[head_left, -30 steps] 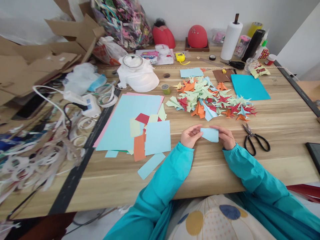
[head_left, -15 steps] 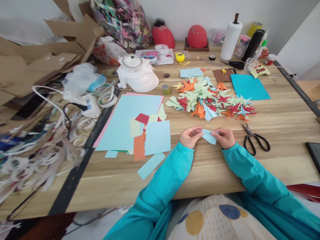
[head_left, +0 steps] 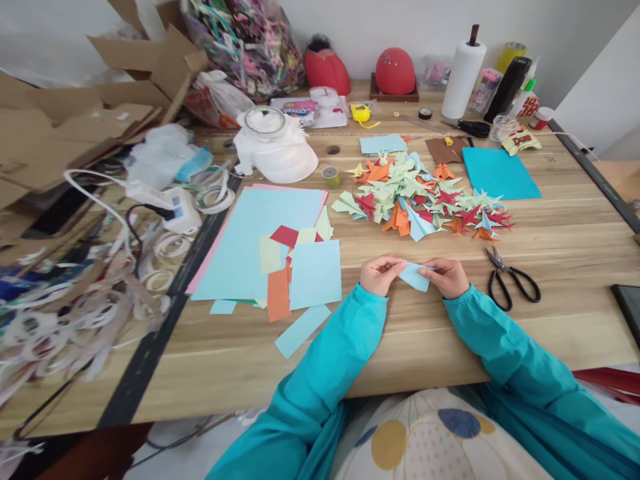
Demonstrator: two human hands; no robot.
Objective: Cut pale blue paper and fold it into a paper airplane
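A small piece of light blue paper is held above the wooden table, pinched between my two hands. My left hand grips its left end with thumb and fingers. At the right upper corner, my right hand pinches it too. Whether the paper is folded in layers I cannot tell for sure. Beyond my hands lies a heap of folded paper cranes in green, orange, red and blue. Black-handled scissors rest with parted blades to the right of my right hand.
Left of my hands are large blue sheets, a blue square, an orange strip and a blue strip. A thread spool stands behind them. Turquoise cloth or paper lies at right. Cables and ribbons crowd the far left.
The blue paper has shifted slightly left and turned a little between my fingers. More of it shows beside my left fingertips. Both hands keep nearly the same place.
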